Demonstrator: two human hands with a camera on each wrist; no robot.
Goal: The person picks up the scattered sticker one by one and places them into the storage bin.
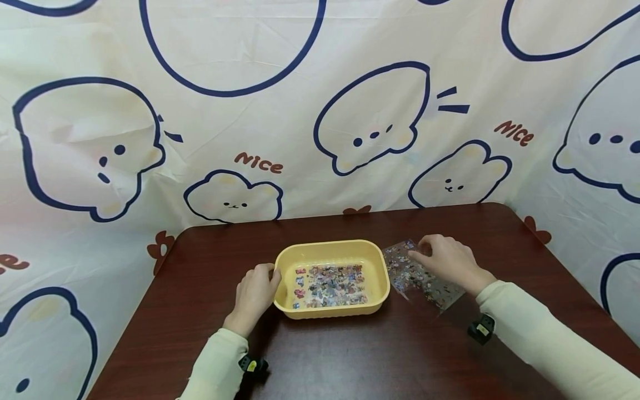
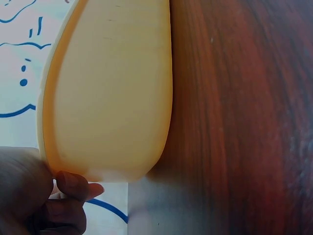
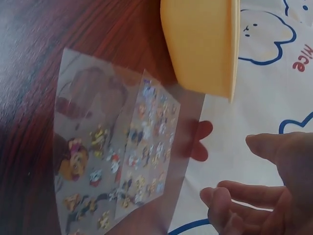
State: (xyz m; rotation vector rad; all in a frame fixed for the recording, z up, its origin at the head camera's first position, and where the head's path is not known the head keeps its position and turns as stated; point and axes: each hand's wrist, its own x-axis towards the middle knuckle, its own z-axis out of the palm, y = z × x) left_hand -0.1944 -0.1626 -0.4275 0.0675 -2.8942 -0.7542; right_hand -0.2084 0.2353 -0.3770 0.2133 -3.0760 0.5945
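Note:
A yellow plastic basin (image 1: pixel 332 313) stands on the table; inside lies a sheet of small colourful stickers (image 1: pixel 337 286). My left hand (image 1: pixel 254 294) grips the basin's left end, its fingers curled at the rim, as the left wrist view shows beside the basin wall (image 2: pixel 112 93). To the right of the basin is a clear sticker sheet (image 1: pixel 417 280), creased across, with part of its film bare. Over that sheet hovers my right hand (image 1: pixel 452 261), thumb and fingers apart and nothing between them. In the right wrist view the hand (image 3: pixel 264 188) is beside the sheet (image 3: pixel 146 142).
The dark brown wooden table (image 1: pixel 340 355) extends around the basin. A pale cloth (image 1: pixel 300 128) printed with blue cartoon outlines hangs behind and at both sides. Each wrist carries a small black camera.

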